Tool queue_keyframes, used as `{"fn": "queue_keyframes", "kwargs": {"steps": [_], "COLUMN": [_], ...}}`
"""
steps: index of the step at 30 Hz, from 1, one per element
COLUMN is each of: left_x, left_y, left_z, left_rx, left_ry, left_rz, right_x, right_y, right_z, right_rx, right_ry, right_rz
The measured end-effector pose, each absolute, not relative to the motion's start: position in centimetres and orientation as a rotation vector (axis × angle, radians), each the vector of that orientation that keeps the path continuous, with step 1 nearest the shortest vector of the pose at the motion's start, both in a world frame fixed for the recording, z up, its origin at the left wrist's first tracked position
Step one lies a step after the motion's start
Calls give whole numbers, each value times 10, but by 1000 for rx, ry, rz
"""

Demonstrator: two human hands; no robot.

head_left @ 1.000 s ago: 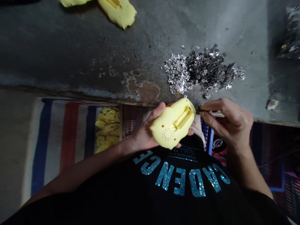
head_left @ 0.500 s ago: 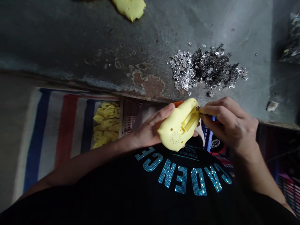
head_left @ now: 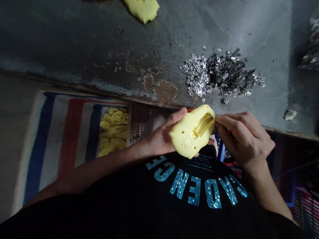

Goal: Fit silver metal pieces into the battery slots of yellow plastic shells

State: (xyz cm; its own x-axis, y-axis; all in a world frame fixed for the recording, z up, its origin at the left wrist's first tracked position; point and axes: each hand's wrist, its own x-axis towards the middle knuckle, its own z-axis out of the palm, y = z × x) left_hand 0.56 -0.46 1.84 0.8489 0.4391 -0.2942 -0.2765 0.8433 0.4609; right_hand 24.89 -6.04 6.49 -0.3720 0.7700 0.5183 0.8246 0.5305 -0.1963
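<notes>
My left hand (head_left: 163, 136) is wrapped around a pale yellow plastic toy shell (head_left: 180, 146), held up in front of my chest near the table edge. The shell has a cluster of small holes, several screw holes and a long open slot like a battery compartment (head_left: 202, 126). At the slot's upper end sits a small dark metal piece (head_left: 210, 117). My right hand (head_left: 246, 136) has thumb and forefinger pinched at the shell's right edge, beside that end; whatever is between the fingertips is hidden. A heap of small shiny metal plates (head_left: 224, 73) lies beyond, on the table.
Another yellow shell (head_left: 144, 10) lies at the far side of the grey table (head_left: 99, 39). Below left, a crate of yellow parts (head_left: 114, 127) stands by a striped sheet (head_left: 71, 139). A clear bag of metal pieces (head_left: 311, 46) is at far right, above a whitish lump (head_left: 290, 115).
My right fingertips have shifted slightly right, from over the slot's end to the shell's edge. A dark metal piece now shows inside the slot's upper end. My left hand keeps its grip.
</notes>
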Motion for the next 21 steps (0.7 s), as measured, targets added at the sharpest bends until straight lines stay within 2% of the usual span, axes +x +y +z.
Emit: {"fn": "queue_keyframes", "kwargs": {"steps": [5, 10, 15, 21], "left_x": [5, 6, 5, 7], "left_y": [-8, -11, -12, -18], "left_z": [15, 17, 26, 26], "left_rx": [427, 510, 561, 562], "left_ry": [433, 454, 455, 475], "left_rz": [475, 579, 571, 636], "right_x": [244, 245, 245, 240], "right_y": [-66, -65, -60, -53], "right_z": [58, 57, 61, 69], "right_rx": [-1301, -1329, -1281, -1290], "right_ry": [-2204, -2075, -2055, -1984], "right_rz": [-139, -18, -79, 57]}}
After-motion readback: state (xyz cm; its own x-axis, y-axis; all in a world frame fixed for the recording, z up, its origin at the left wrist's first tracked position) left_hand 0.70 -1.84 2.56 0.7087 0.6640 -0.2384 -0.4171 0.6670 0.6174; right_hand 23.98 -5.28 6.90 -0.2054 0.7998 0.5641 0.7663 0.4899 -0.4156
